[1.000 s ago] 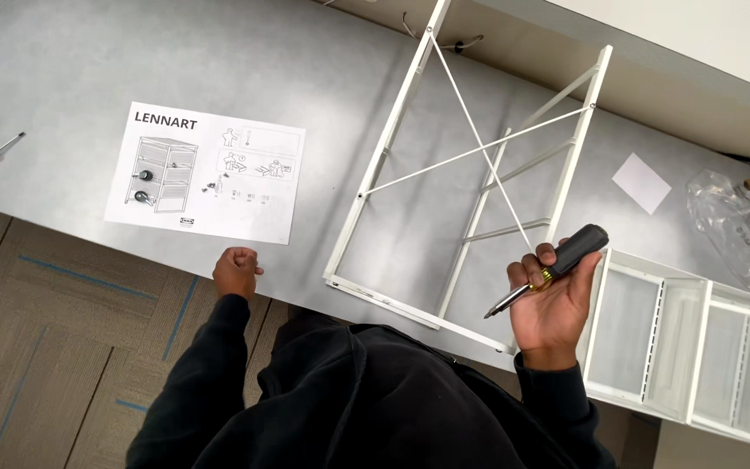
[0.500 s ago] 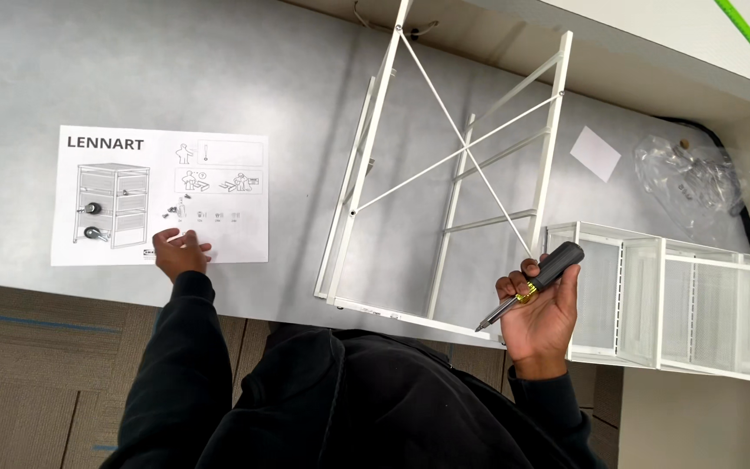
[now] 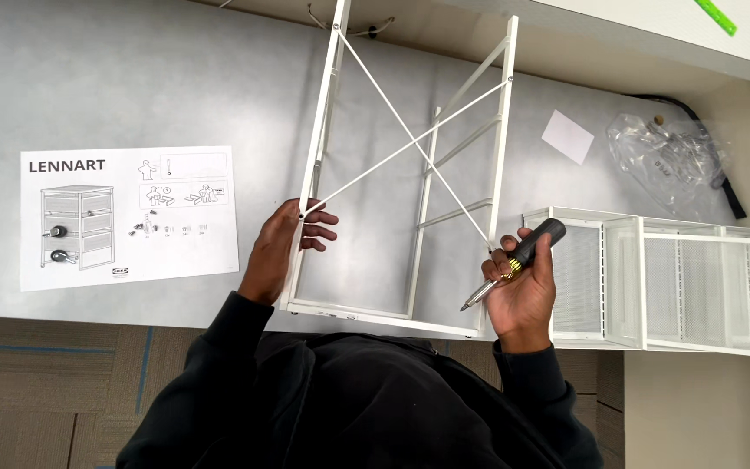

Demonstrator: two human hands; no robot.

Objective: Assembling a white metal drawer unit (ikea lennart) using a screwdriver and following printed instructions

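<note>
The left hand (image 3: pixel 284 252) has moved since a moment ago: half a second earlier it rested on the manual (image 3: pixel 128 217), and now it is on the left rail of the frame (image 3: pixel 410 165), with the fingers closed around the thin white bar near the point where one diagonal brace ends. The right hand (image 3: pixel 523 291) keeps its place at the right rail of the frame and holds the screwdriver (image 3: pixel 514 260) in a full grip, black handle up and metal tip pointing down and left (the tip touches nothing that I can see). I judge that reading is finished for now and the frame is being steadied, so the work on it is only about to begin. The frame lies flat on the grey worktop (image 3: pixel 132 78), just in front of the person, with its two braces crossing in the middle. Left of the frame lies the manual; right of the frame stand white mesh drawers (image 3: pixel 679 287), very near the right hand. Beyond them, up and right of the frame, there is a small white card (image 3: pixel 568 136) and a clear plastic bag (image 3: pixel 666 161). Below the worktop edge the floor (image 3: pixel 54 382) shows brownish carpet tiles.
</note>
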